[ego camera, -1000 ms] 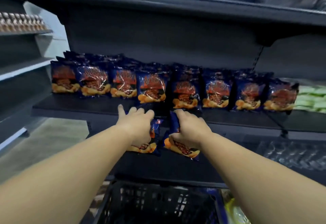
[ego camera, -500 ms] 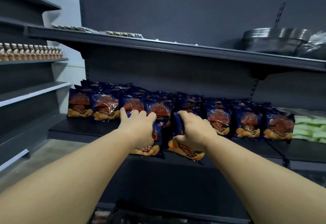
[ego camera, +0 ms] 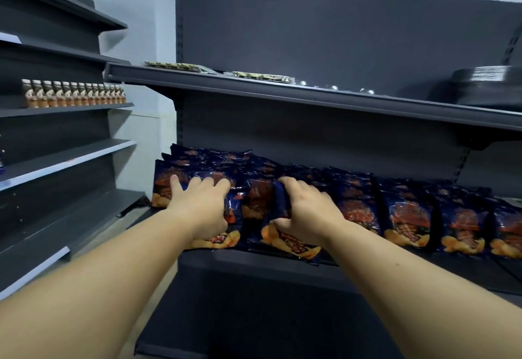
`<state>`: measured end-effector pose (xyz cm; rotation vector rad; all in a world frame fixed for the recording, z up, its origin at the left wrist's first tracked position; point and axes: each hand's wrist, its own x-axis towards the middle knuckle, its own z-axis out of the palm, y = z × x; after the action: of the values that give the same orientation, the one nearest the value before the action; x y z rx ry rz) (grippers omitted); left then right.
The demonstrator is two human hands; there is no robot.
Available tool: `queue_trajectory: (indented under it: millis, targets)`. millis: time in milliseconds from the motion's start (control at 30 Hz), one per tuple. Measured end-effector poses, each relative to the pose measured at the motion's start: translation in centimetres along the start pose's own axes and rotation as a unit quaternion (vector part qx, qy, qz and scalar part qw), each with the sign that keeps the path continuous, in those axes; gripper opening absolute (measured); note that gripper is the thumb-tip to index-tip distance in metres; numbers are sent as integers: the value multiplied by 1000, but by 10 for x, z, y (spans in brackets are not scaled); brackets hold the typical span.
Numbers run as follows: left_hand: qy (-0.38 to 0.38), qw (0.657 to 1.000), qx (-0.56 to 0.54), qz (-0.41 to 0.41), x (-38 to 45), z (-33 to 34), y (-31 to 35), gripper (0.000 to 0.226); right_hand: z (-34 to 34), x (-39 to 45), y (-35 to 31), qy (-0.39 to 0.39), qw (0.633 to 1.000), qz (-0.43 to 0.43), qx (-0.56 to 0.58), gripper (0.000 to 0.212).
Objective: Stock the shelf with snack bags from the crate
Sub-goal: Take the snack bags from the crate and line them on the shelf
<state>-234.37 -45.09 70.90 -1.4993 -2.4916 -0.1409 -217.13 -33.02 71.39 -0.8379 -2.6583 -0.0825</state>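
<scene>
Both my arms reach to the dark shelf [ego camera: 282,262], each hand gripping a dark blue snack bag with orange chips printed on it. My left hand [ego camera: 202,206] holds the left snack bag [ego camera: 226,241], whose lower edge rests near the shelf's front. My right hand [ego camera: 303,213] clutches the right snack bag [ego camera: 293,245], tilted, its bottom on the shelf front. Behind them a row of the same bags [ego camera: 406,217] stands upright along the shelf. The crate is out of view.
An upper shelf [ego camera: 310,98] carries flat packets and a stack of dark trays [ego camera: 483,84] at the right. To the left stands another shelving unit [ego camera: 65,158] with a row of small bottles [ego camera: 73,94].
Both hands have carried their bags up and forward from below the shelf onto its front edge. My view has tilted upward, and the crate has left the frame.
</scene>
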Motion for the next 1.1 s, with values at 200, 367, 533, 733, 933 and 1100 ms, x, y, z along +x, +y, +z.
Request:
queue_trajectory:
  millis: [200, 367, 533, 733, 933, 1100]
  targets:
    - [-2, 1000, 24, -12, 28, 8, -89, 72, 27, 61, -65, -6, 1000, 6, 13, 87]
    - [-14, 1000, 5, -4, 53, 21, -133, 78, 49, 93, -102, -32, 999, 20, 35, 87]
    - [-42, 999, -28, -3, 76, 36, -153, 77, 65, 114, -117, -34, 999, 39, 1, 90]
    - [-58, 997, -49, -2, 99, 52, -157, 75, 80, 131, -120, -18, 995, 67, -77, 88]
    - [-74, 993, -89, 6, 121, 67, -160, 75, 92, 144, -118, -34, 995, 86, -37, 86]
    - [-57, 992, -107, 37, 131, 77, -162, 73, 102, 151, -118, -23, 995, 99, -18, 84]
